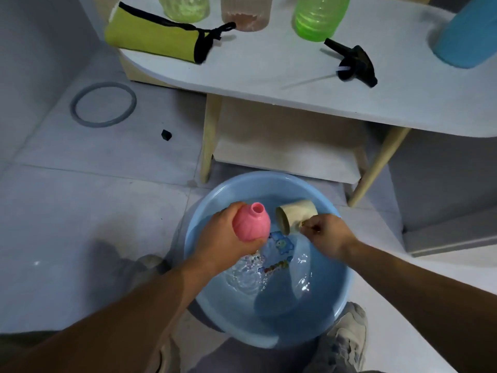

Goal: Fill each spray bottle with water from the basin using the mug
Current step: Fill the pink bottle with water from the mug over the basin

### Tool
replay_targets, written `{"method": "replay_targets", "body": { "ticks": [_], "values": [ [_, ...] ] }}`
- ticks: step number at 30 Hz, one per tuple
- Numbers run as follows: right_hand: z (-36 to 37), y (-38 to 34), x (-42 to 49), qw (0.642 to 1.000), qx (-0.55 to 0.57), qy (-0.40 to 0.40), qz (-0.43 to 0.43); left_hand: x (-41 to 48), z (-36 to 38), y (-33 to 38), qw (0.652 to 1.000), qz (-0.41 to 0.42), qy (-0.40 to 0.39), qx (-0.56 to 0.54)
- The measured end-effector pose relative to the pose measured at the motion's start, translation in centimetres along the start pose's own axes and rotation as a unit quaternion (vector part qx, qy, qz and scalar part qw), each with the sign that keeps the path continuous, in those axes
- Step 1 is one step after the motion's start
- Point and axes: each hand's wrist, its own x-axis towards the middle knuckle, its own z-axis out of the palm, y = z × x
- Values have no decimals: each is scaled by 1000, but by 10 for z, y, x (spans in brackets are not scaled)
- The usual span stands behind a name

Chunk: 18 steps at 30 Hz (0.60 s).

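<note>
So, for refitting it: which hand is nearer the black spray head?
Right. The right hand, holding the mug, is nearly straight below the spray head; the left hand, gripping the pink bottle, is farther left.

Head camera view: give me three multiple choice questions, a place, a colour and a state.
1. Where does the black spray head lie? A on the white table B in the water C on the floor
2. What colour is the bottle in the left hand? A green B pink C blue
3. How does the right hand hold the mug? A upright B tipped, mouth toward the bottle C upside down
Answers: 1 A, it lies on the tabletop. 2 B, the gripped bottle is pink. 3 B, its open mouth faces sideways toward the bottle.
</note>
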Motion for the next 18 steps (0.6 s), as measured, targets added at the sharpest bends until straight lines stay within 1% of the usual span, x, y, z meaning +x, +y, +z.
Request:
{"method": "replay_targets", "body": {
  "ticks": [1,3,9,13,18],
  "values": [
    [7,-1,0,999,-40,-7,1,0,-1,-2,1000,-1,1,2],
    [18,-6,-1,996,-82,-20,1,1,-2,-5,1000,-4,2,10],
    [28,-2,-1,991,-121,-47,23,1,-3,-8,1000,-3,-1,25],
    [34,-2,-2,991,-122,-56,20,1,-2,-11,1000,-6,-1,23],
    [41,1,-4,995,-62,-71,29,1,-2,-9,1000,-4,1,18]
  ]
}}
